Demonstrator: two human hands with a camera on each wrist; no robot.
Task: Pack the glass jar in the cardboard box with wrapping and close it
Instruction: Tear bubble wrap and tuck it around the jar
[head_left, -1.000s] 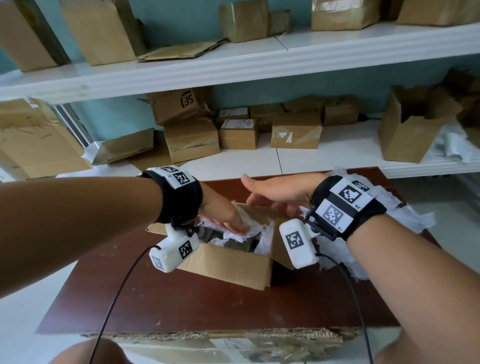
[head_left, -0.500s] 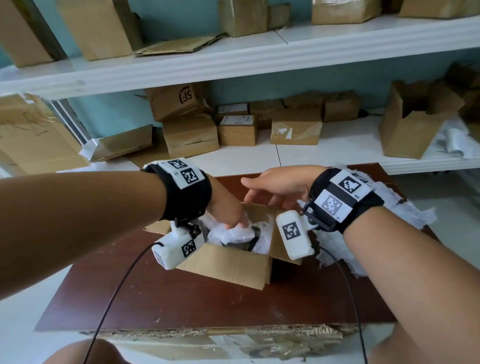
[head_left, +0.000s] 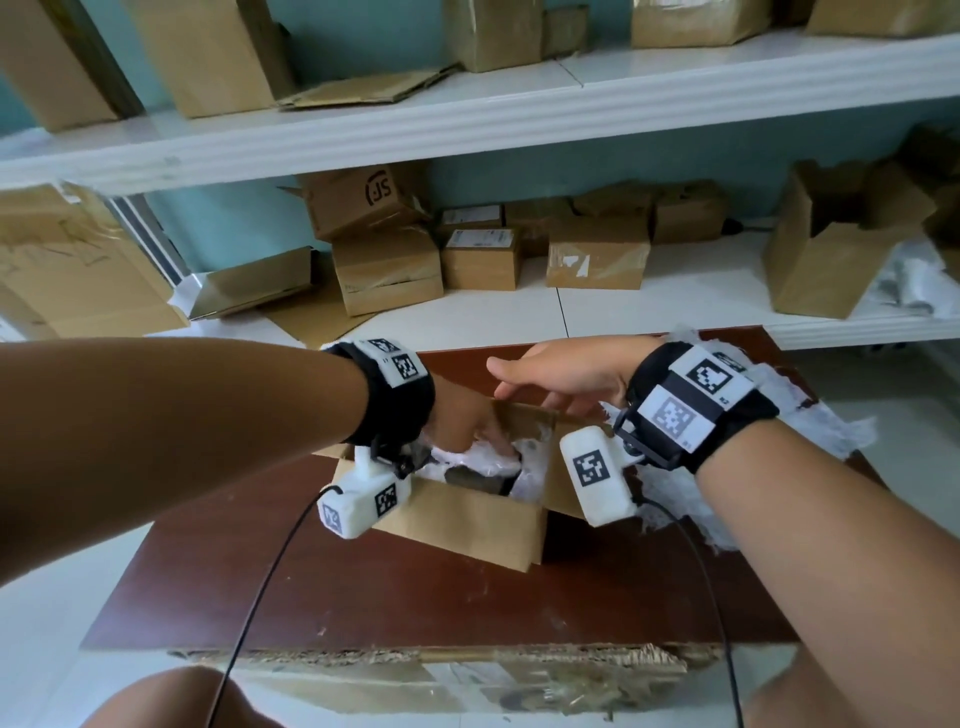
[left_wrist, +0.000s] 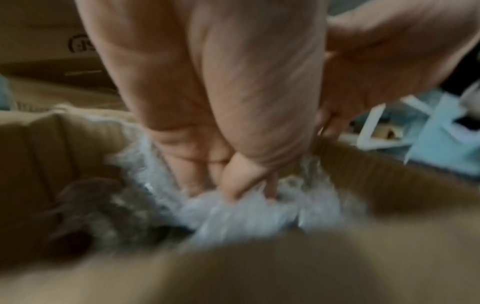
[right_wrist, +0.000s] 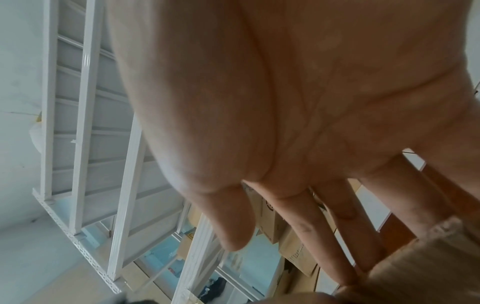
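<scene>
Now deeper than a second ago, left hand (head_left: 467, 423) fingers (left_wrist: 233, 185) bunched, pressing wrapping (head_left: 488, 457) under them onto dark jar (head_left: 478, 480) inside cardboard box (head_left: 467, 525); right hand (head_left: 561, 371) fingers (right_wrist: 311, 236) straight on far flap (head_left: 535, 413), closing next, probably.

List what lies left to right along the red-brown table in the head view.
left wrist camera → left hand → wrapping in the cardboard box → right wrist camera → loose white wrapping.
</scene>
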